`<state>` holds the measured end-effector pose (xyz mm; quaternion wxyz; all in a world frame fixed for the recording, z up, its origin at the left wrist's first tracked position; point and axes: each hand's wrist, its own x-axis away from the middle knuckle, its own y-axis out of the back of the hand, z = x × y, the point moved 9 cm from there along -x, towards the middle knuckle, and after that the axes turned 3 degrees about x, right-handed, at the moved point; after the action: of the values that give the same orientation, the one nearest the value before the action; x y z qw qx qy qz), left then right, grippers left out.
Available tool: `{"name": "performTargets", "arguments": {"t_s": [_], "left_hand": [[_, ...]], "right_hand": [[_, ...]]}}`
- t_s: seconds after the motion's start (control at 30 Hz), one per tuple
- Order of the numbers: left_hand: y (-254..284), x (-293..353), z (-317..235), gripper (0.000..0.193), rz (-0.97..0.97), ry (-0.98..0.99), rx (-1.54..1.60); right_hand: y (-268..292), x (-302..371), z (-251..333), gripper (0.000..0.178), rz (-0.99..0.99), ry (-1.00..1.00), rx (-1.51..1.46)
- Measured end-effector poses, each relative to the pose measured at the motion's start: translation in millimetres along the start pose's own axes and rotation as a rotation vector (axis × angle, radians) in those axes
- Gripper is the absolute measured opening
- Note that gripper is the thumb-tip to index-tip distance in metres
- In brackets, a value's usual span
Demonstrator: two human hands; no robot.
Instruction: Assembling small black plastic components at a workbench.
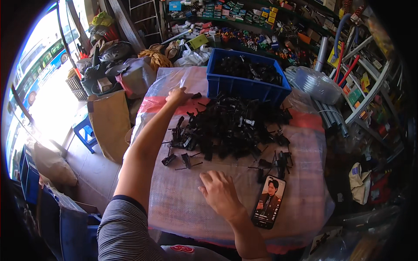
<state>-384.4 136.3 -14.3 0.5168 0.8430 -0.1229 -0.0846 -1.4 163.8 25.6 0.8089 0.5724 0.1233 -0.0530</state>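
Note:
My left hand (176, 96) reaches to the far left part of the table, its fingers bent and closed. A small black part (197, 95) lies right by its fingertips; whether they grip it is hard to see. My right hand (218, 193) rests on the table's near side, empty, its fingers loosely bent and slightly apart. Beyond it spreads a large heap of black plastic parts (230, 126) with thin prongs. Two loose parts, one of them a pronged black piece (186, 161), lie at the heap's near left edge.
Behind the heap stands a blue plastic crate (248, 90) holding more black parts. A phone (268, 202) with a lit screen lies right of my right hand. Woven plastic sheeting (183, 204) covers the table. A blue stool (85, 130) is at left, crowded shelves (230, 15) at the back.

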Motion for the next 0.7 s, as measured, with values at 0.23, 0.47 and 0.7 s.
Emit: {"name": "performTargets", "arguments": {"t_s": [0.23, 0.47, 0.7], "left_hand": [[-4, 37, -15, 0.034, -0.257, -0.125, -0.053], [-7, 107, -44, 0.033, 0.081, -0.232, 0.848], [23, 209, -61, 0.023, 0.141, -0.408, 0.994]], "right_hand": [[-18, 0, 10, 0.027, 0.065, 0.025, -0.042], [-3, -1, -4, 0.023, 0.018, -0.006, -0.078], [17, -4, -23, 0.024, -0.048, -0.094, -0.091]]}}
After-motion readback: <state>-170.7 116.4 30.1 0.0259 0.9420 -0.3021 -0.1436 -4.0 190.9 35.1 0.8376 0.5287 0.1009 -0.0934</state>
